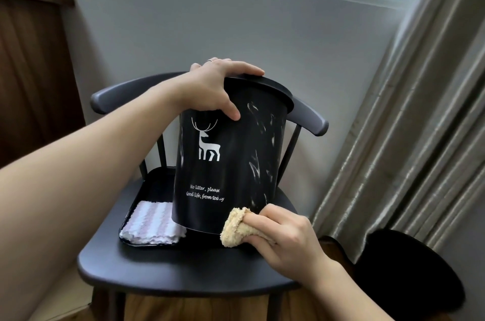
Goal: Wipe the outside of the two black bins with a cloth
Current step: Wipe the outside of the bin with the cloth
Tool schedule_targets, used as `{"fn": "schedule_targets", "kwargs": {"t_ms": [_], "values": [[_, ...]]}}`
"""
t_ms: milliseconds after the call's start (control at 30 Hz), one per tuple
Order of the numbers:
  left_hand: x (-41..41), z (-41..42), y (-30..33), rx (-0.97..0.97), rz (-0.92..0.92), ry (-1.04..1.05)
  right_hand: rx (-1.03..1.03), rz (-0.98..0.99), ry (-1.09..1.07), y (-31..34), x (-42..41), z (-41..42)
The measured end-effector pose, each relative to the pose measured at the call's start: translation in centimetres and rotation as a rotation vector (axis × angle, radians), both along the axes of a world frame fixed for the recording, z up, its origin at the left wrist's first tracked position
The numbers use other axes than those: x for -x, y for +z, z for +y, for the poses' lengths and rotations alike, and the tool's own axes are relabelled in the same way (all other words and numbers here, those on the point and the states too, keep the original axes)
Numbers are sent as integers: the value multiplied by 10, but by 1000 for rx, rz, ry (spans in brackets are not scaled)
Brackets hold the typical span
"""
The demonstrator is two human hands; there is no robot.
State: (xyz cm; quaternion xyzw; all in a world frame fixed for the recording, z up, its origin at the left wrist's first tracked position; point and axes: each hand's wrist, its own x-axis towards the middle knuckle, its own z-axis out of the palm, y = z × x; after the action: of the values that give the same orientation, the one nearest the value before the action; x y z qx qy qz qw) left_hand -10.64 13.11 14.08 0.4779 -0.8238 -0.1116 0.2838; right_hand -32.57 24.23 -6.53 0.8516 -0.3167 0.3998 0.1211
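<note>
A chair (183,265) stands in the middle of the frame, with a wall (236,32) behind it. A tray (154,181) lies on the chair seat. A bin (236,152) stands on the tray, tipped a little. A folded cloth (153,223) lies in the tray, left of the bin. A curtain (420,137) hangs at the right. A second bin (404,268) sits on the floor at the lower right, below the curtain.

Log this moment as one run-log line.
left hand grips black bin rim | right hand presses tan cloth on bin's lower wall | second bin on floor
</note>
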Motion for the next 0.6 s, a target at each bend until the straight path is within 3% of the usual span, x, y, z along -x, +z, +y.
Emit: {"fn": "schedule_targets", "kwargs": {"t_ms": [167, 400, 600], "values": [[-6, 1, -2, -4, 16, -19, -7, 24, -10, 16, -2, -6], [-10, 2, 1, -39, -19, -67, -1, -196, -131, 76, -16, -39], [-9, 7, -1, -29, -17, -63, 73, 83, -32, 54, -6, -21]]}}
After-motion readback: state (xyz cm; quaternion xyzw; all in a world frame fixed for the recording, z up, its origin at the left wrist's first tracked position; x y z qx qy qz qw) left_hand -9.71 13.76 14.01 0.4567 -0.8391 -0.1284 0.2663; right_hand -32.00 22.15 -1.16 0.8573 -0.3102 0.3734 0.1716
